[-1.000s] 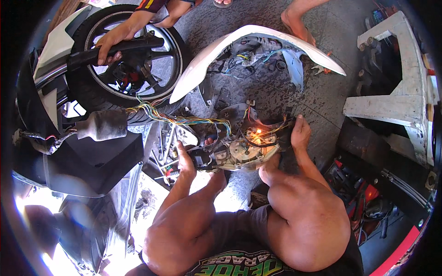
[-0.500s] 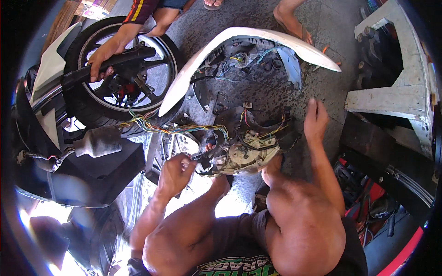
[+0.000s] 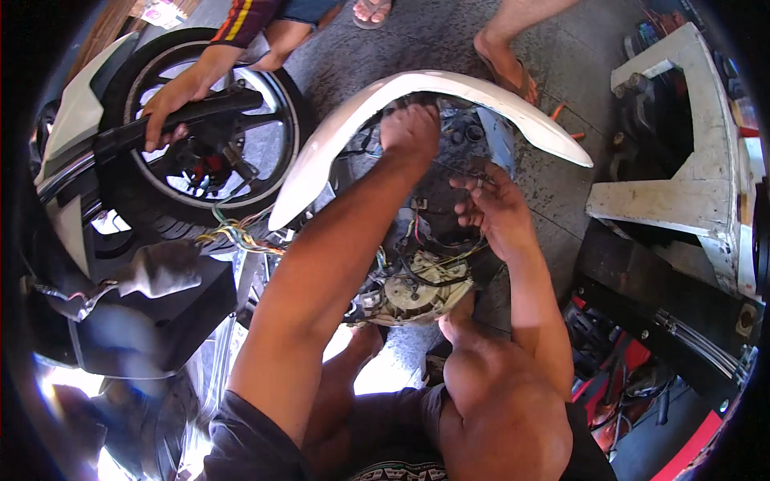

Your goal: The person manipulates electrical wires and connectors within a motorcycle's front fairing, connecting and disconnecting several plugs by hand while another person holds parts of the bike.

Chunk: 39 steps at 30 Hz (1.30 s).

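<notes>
A white curved motorcycle fairing panel (image 3: 449, 83) lies on the floor ahead, with wires and dark parts inside its arc. My left hand (image 3: 411, 130) reaches in under its inner edge, fingers curled down; what they grip is hidden. My right hand (image 3: 499, 210) hovers to the right of the loose wires, palm turned inward, fingers bent and apart with nothing visible in them. Between my feet sits a dirty cream instrument cluster housing (image 3: 413, 293) with thin wires over it. A multicoloured wiring harness (image 3: 241, 234) runs left from there, partly covered by my left forearm.
Another person's hand (image 3: 170, 104) holds a black tube (image 3: 216, 112) across a motorcycle wheel (image 3: 298, 104) at the far left. A worn white stand (image 3: 666, 200) is at the right, near a black box (image 3: 634, 256). That person's sandalled foot (image 3: 505, 68) stands beyond the panel.
My left hand has moved from beside the cluster housing forward into the white panel's arc. My right hand has shifted left toward the wires. The panel appears slightly lower in view.
</notes>
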{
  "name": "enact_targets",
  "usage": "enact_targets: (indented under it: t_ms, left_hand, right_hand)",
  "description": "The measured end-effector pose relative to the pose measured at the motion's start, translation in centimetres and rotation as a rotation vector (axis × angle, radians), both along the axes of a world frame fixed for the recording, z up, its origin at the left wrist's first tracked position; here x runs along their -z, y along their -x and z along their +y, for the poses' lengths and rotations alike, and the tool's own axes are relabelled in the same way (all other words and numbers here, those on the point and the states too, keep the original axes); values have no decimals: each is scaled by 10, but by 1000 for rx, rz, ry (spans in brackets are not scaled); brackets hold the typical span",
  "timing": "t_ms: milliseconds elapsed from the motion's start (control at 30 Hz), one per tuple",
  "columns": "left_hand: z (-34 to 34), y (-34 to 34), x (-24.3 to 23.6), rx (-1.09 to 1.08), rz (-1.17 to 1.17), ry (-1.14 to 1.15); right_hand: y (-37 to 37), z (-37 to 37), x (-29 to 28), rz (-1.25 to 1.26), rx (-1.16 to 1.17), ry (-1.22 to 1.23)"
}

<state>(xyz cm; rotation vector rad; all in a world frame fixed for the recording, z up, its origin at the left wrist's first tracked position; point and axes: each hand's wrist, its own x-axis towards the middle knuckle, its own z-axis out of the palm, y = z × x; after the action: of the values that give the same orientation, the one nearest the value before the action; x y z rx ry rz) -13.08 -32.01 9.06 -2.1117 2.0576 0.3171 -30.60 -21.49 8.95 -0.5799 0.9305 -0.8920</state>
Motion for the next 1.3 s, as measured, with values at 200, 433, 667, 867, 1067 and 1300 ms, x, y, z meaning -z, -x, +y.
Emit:
enact_targets:
  t_ms: [200,433,667,867,1067,1300]
  left_hand:
    - [-7,-7,17,67,45,2]
    - [51,-10,13,-142,717,476]
    - [73,-36,34,-341,1660,273]
    - [72,-42,33,-286,1735,140]
    - [74,-42,37,-298,1645,176]
    - [76,-43,34,-247,1459,165]
  right_hand:
    - [20,19,-5,-134,-102,99]
    - [9,2,4,168,-105,110]
    - [-26,-19,-8,562,-148,326]
    - [-43,-27,-7,609,-63,427]
    - [-46,-30,-5,711,-76,516]
    - [-47,-33,1,806,-30,682]
